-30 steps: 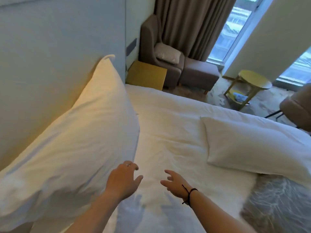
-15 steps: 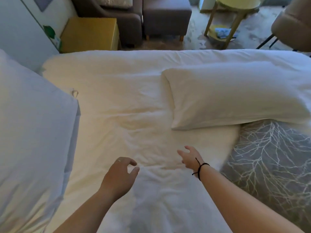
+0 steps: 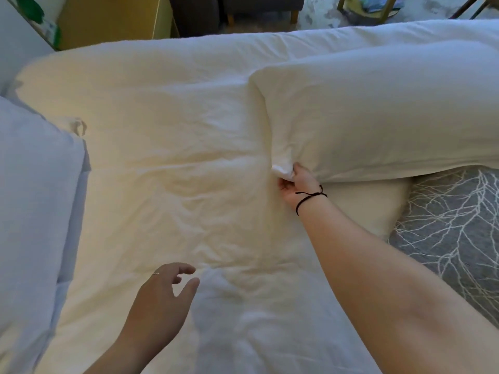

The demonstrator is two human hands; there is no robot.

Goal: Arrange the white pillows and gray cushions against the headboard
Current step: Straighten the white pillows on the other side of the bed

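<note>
The right hand (image 3: 294, 184) is pinched tight on the near corner of a white pillow (image 3: 378, 114). That corner is bunched up between the fingers (image 3: 283, 182). A thin black band (image 3: 310, 197) goes round the wrist.

This pillow lies flat on the bed (image 3: 175, 171), long and puffy, with one end running out of view. Its near edge sits over a second white pillow (image 3: 370, 203), which peeks out just under it, beside the wrist. Next to the second pillow, on the side away from the hand, is a gray cushion (image 3: 453, 228) with white branch lines on it. The cushion touches the second pillow.

The left hand (image 3: 159, 300) is held above the sheet, nearer the person than the pillow and well apart from it. Its fingers are spread wide and a little bent, and it holds nothing. A thin ring is on one finger.

A third big white pillow (image 3: 32, 211) stands far off across the bed from the held pillow, at the edge of view. The sheet between them is wrinkled.

Past the far side of the bed is a yellow box (image 3: 108, 20). Beside it are dark seats (image 3: 229, 9), only partly seen.
</note>
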